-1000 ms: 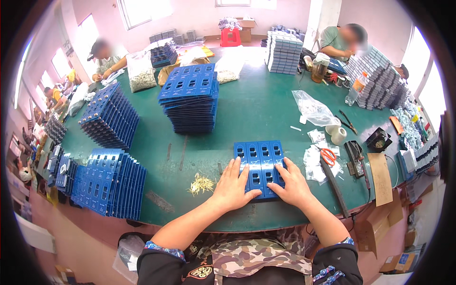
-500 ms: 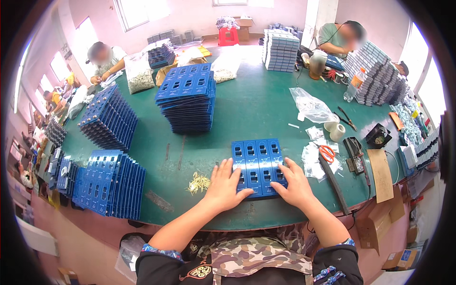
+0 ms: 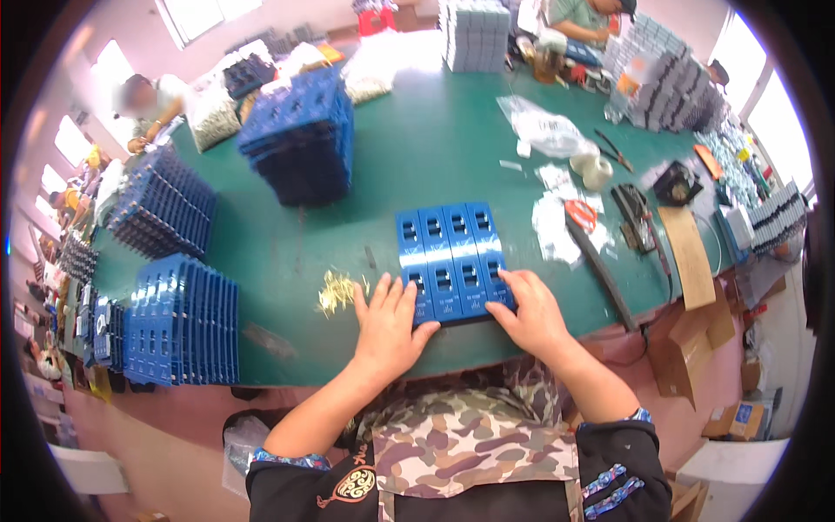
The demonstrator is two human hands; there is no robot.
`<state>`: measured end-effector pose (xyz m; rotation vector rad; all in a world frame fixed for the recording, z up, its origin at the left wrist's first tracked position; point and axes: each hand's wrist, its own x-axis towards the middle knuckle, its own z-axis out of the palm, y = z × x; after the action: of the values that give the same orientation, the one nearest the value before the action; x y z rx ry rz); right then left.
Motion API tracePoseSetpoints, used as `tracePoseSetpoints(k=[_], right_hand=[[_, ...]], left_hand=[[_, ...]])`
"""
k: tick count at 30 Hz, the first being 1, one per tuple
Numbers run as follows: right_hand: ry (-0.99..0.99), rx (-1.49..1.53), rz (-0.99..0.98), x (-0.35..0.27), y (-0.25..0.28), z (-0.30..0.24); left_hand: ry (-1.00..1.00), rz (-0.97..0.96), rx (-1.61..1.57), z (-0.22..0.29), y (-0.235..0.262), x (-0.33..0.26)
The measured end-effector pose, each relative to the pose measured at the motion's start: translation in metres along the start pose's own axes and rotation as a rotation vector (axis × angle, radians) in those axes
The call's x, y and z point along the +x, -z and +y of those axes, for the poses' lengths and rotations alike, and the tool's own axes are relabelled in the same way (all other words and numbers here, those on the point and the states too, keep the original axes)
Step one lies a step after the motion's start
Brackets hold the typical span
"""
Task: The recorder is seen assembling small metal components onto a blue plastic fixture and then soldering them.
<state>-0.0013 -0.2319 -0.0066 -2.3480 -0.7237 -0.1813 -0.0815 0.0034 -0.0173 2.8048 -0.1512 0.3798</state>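
Note:
A blue circuit board panel (image 3: 446, 248), with two rows of dark rectangular cut-outs, lies on the green table (image 3: 417, 157) in front of me. My left hand (image 3: 389, 326) rests at its near left corner, fingers spread toward the far side and thumb by the near edge. At the near right corner, my right hand (image 3: 533, 315) touches the panel with its thumb and fingertips, the fingers apart. Neither hand wraps around it. Just left of my left hand sits a small pile of thin gold-coloured pins (image 3: 337, 292).
Tall stacks of blue panels (image 3: 300, 139) stand at far left, with more panels (image 3: 178, 322) at near left. On the right lie red-handled scissors (image 3: 580, 215), a dark bar (image 3: 602, 274), clear bags (image 3: 544, 126) and a brown board (image 3: 687, 261). Two people work across the table.
The view has tilted and shifted, so the table's things appear higher and further left. Both hands have slid toward me along the panel's sides, while the panel has stayed in place beside the pins.

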Motion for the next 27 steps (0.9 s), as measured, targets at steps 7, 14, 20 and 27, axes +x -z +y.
tracePoseSetpoints(k=[7, 14, 20, 27], right_hand=[[-0.009, -0.007, 0.033, -0.034, 0.013, -0.008], [0.010, 0.003, 0.155, -0.051, 0.014, -0.010], [0.397, 0.124, -0.089, -0.113, 0.009, -0.019], [0.123, -0.109, -0.527, -0.154, -0.042, 0.038]], left_hand=[[-0.052, -0.042, 0.017, 0.019, 0.013, -0.023], [-0.054, -0.002, 0.032, 0.019, 0.008, -0.030], [-0.034, 0.042, 0.037, 0.015, -0.002, -0.038], [-0.048, 0.088, 0.065, 0.018, -0.001, -0.038]])
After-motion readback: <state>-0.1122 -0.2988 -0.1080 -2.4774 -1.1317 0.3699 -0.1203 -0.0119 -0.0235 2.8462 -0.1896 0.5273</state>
